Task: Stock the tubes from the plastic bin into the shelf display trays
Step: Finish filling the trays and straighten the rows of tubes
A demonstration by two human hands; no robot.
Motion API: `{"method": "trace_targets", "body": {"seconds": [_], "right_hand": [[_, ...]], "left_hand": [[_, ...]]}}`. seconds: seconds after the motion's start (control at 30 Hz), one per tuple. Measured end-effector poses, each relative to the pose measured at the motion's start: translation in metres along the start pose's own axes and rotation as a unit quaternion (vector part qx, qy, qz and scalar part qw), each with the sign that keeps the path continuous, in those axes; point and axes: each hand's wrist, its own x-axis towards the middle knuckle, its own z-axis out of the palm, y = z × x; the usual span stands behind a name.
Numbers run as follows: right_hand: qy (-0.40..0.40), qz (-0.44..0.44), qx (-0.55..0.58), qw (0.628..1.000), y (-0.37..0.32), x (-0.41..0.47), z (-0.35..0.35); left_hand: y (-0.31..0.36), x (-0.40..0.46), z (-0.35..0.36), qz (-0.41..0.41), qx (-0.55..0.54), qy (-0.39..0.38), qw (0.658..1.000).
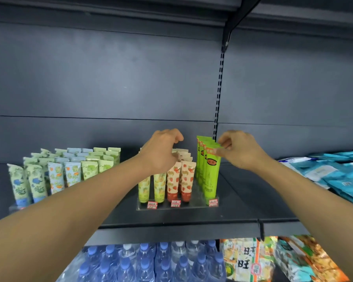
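Note:
Bright green tubes [210, 176] stand in a row at the right end of a clear display tray [189, 206] on the dark shelf. My right hand [240, 151] pinches the top edge of the front green tube. Left of them stand strawberry-print tubes [181, 180] and yellow pineapple-print tubes [151, 188]. My left hand [163, 151] hovers over these with fingers curled; whether it holds anything is hidden. Further left stands a second tray with pale green and blue floral tubes [55, 171]. The plastic bin is out of view.
Blue packets [338, 171] are piled on the shelf at the right. The shelf front edge [171, 231] runs below the trays. Water bottles [151, 263] and snack bags [273, 259] fill the lower shelf. A slotted upright [219, 92] rises behind the green tubes.

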Motion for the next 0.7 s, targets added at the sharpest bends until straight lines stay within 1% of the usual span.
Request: {"method": "trace_targets", "body": {"seconds": [0.2, 0.33, 0.43, 0.7], "right_hand": [[-0.037, -0.020, -0.030, 0.999, 0.011, 0.013, 0.005], [-0.031, -0.051, -0.030, 0.998, 0.013, 0.011, 0.005], [-0.027, -0.066, -0.036, 0.997, 0.013, 0.010, 0.005], [-0.032, -0.071, -0.002, 0.997, 0.017, 0.007, 0.005]], "left_hand": [[0.009, 0.045, 0.014, 0.000, -0.045, -0.008, 0.999], [0.016, 0.067, 0.025, -0.002, -0.092, -0.028, 0.995], [0.018, 0.076, 0.032, -0.005, -0.108, -0.041, 0.993], [0.023, 0.089, 0.044, -0.043, -0.170, -0.088, 0.981]]}}
